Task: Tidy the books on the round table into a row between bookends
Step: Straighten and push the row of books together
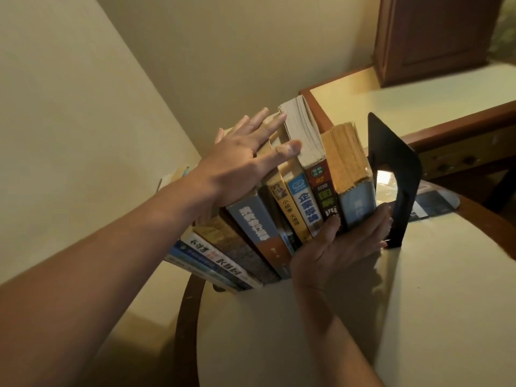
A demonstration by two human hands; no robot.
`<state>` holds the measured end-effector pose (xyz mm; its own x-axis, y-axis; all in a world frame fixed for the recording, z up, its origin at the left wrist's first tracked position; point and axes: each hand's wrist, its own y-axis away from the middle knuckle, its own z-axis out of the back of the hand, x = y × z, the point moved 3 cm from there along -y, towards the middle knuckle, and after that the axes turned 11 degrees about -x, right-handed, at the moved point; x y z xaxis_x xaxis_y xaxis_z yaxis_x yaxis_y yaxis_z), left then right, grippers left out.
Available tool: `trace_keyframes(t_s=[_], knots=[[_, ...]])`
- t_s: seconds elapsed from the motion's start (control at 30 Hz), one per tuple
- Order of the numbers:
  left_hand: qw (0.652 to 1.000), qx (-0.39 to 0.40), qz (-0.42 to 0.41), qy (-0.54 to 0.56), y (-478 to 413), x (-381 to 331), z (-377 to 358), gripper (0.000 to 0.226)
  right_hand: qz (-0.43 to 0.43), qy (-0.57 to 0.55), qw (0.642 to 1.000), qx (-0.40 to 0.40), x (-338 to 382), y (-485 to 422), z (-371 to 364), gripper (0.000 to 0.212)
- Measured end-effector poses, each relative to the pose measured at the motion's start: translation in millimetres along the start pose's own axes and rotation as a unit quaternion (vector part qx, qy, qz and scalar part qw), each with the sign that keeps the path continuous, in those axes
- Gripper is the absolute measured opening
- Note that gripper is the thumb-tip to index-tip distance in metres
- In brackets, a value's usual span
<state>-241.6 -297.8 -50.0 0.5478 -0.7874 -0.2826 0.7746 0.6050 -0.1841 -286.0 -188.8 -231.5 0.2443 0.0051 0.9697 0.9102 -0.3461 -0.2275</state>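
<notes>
One row of books [259,227] stands on the round bench [279,331], running from 8 o'clock to 2 o'clock across the picture, spines facing the camera. About ten spines can be counted; the ones at the 8 o'clock end are crowded and blurred, so the number is not sure. The books lean, fanned towards 10 o'clock.

One black bookend [391,141] stands upright at the 3 o'clock end of the row, just beside the last book, a light-blue book [358,205] with yellowed pages. Whether a second bookend stands at the other end cannot be told.

The left hand [240,160] lies flat on the top edges of the middle books, its fingers [258,118] straight and spread apart, the thumb against a thick grey page block.

The right hand [332,255] holds the light-blue book low down: the thumb lies on the spines at 9 o'clock of it, and the straight fingers run together up its outer cover, between book and bookend.

Beyond the bookend, at 3 o'clock, one dark flat magazine [430,206] lies on the bench.
</notes>
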Motion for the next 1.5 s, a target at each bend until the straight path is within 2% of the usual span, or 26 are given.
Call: trace_keyframes(t_s=[0.1,0.3,0.4,0.5,0.6,0.67,0.77,0.83,0.9,1.03,1.13,1.23,1.33,1.5], knots=[[1.000,-0.015,0.004,0.006,3.0,0.1,2.0,0.078,0.001,-0.034,0.998,0.058,0.9,-6.7,13.1,0.070],[0.985,-0.133,0.093,0.051,26.8,10.9,12.5,0.057,0.049,-0.039,0.974,0.215,28.6,-44.7,39.7,0.065],[0.985,-0.117,0.111,0.066,45.5,14.7,14.9,0.053,0.098,-0.028,0.954,0.282,52.2,-66.7,41.5,0.060],[0.987,-0.105,0.099,0.077,68.1,18.7,15.2,0.053,0.091,-0.036,0.934,0.344,65.5,-81.6,41.0,0.056],[0.980,-0.156,0.121,-0.003,91.1,34.6,19.7,0.066,0.083,-0.006,0.908,0.410,69.9,-95.4,36.7,0.061],[0.963,-0.198,0.181,-0.038,108.3,49.1,21.6,0.072,0.083,0.023,0.885,0.458,71.5,-101.8,31.0,0.065],[0.944,-0.194,0.264,0.028,127.7,63.2,11.2,0.063,0.093,0.059,0.844,0.525,69.9,-105.1,22.4,0.073],[0.945,-0.185,0.266,0.048,132.1,61.4,5.1,0.061,0.084,0.080,0.819,0.562,65.4,-107.5,17.4,0.082],[0.944,-0.195,0.262,0.053,131.3,57.7,4.7,0.061,0.071,0.098,0.801,0.587,80.4,-112.1,23.2,0.086],[0.949,-0.186,0.250,0.045,130.7,52.5,3.8,0.064,0.055,0.098,0.776,0.620,111.7,-122.8,35.5,0.056],[0.957,-0.152,0.242,0.044,129.9,52.2,6.3,0.070,0.129,0.117,0.782,0.599,121.3,-126.0,34.1,0.061],[0.960,-0.145,0.237,0.040,128.9,51.2,10.7,0.079,0.199,0.120,0.758,0.609,130.5,-121.0,30.2,0.061],[0.962,-0.144,0.233,0.017,127.3,49.2,9.6,0.078,0.250,0.140,0.728,0.622,140.4,-115.5,26.9,0.066],[0.966,-0.138,0.216,0.016,128.4,49.3,5.3,0.075,0.231,0.136,0.714,0.647,146.4,-112.4,27.0,0.066]])
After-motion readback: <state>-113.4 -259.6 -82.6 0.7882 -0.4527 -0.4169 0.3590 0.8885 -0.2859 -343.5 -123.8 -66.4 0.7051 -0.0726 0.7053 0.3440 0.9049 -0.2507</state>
